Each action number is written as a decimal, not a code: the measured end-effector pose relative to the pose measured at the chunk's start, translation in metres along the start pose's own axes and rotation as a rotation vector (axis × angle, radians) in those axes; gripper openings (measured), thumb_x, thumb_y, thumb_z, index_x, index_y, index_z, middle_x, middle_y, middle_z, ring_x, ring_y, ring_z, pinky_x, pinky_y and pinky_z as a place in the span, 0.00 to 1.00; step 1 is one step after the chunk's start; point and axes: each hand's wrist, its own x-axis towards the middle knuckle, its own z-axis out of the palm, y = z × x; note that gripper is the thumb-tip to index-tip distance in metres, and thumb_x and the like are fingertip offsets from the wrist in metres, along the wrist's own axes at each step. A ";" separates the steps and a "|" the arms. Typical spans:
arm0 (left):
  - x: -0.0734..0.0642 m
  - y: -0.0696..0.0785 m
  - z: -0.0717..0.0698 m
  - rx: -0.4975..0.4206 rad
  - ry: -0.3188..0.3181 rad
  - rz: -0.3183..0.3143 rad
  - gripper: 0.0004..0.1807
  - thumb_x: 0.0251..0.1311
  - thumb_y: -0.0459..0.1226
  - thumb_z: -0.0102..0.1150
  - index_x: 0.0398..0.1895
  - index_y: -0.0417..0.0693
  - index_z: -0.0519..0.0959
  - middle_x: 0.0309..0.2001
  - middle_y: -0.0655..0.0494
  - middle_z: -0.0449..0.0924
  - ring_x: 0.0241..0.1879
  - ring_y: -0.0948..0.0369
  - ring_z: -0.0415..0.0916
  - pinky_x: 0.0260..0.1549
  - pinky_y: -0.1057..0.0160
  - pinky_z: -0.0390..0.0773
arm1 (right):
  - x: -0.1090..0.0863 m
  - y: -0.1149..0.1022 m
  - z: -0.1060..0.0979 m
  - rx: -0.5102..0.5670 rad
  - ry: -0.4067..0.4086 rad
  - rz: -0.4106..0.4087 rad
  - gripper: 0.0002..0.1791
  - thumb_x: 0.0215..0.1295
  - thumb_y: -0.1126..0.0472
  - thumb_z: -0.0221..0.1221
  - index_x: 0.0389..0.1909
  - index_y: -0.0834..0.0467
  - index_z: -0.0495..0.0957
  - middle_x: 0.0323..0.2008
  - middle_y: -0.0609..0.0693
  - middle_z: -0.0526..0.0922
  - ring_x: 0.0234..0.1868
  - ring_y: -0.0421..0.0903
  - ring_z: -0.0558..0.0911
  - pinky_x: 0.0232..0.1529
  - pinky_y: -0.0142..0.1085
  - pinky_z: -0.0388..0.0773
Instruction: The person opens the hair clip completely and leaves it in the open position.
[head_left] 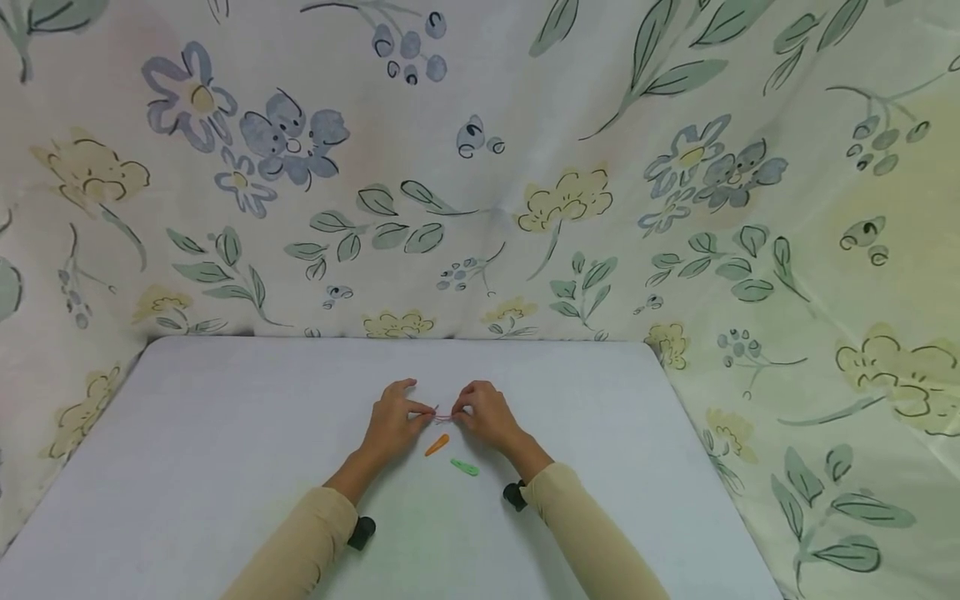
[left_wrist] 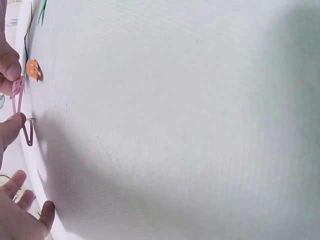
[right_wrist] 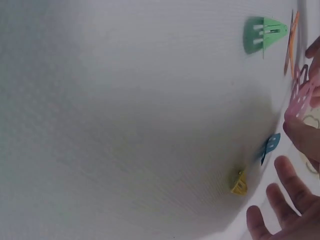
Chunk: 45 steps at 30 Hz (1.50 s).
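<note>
A pink snap hair clip [head_left: 444,417] is stretched between both hands above the white table. My left hand [head_left: 393,423] pinches one end with thumb and forefinger, its other fingers raised. From the other side, my right hand [head_left: 487,414] pinches the clip's wider slotted end, seen in the right wrist view. In the left wrist view the clip's thin prongs [left_wrist: 28,135] stand apart from each other. Just below the hands lie an orange hair clip [head_left: 437,445] and a green hair clip [head_left: 464,467].
A blue hair clip [right_wrist: 271,144] and a yellow hair clip [right_wrist: 240,184] lie near the right hand in the right wrist view; I cannot make them out in the head view. The white table [head_left: 225,433] ends at a flowered cloth [head_left: 480,167] behind.
</note>
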 end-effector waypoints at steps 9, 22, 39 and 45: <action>-0.001 0.000 -0.001 -0.007 -0.026 -0.003 0.07 0.59 0.37 0.69 0.39 0.48 0.90 0.65 0.39 0.70 0.68 0.43 0.61 0.56 0.36 0.65 | 0.000 -0.002 -0.001 -0.006 -0.032 0.024 0.03 0.63 0.61 0.67 0.35 0.53 0.89 0.46 0.50 0.81 0.54 0.51 0.75 0.56 0.50 0.73; -0.015 -0.006 -0.004 -0.064 -0.017 0.076 0.05 0.54 0.38 0.73 0.33 0.48 0.90 0.63 0.40 0.73 0.67 0.41 0.63 0.57 0.33 0.65 | -0.004 -0.009 -0.003 -0.024 -0.038 -0.031 0.04 0.62 0.58 0.68 0.35 0.52 0.89 0.49 0.51 0.82 0.56 0.51 0.75 0.57 0.50 0.73; -0.025 -0.010 -0.009 -0.049 -0.079 0.142 0.09 0.45 0.41 0.79 0.28 0.49 0.89 0.59 0.41 0.76 0.63 0.41 0.67 0.57 0.35 0.66 | -0.011 -0.011 0.001 0.004 -0.092 -0.059 0.05 0.61 0.54 0.69 0.33 0.50 0.90 0.50 0.49 0.81 0.60 0.52 0.72 0.58 0.54 0.70; -0.024 -0.010 -0.007 -0.047 -0.092 0.122 0.08 0.47 0.41 0.78 0.29 0.50 0.89 0.60 0.41 0.75 0.64 0.42 0.66 0.59 0.36 0.65 | -0.011 -0.015 0.001 0.012 -0.126 -0.042 0.03 0.62 0.56 0.69 0.33 0.50 0.90 0.51 0.49 0.80 0.61 0.52 0.71 0.61 0.53 0.68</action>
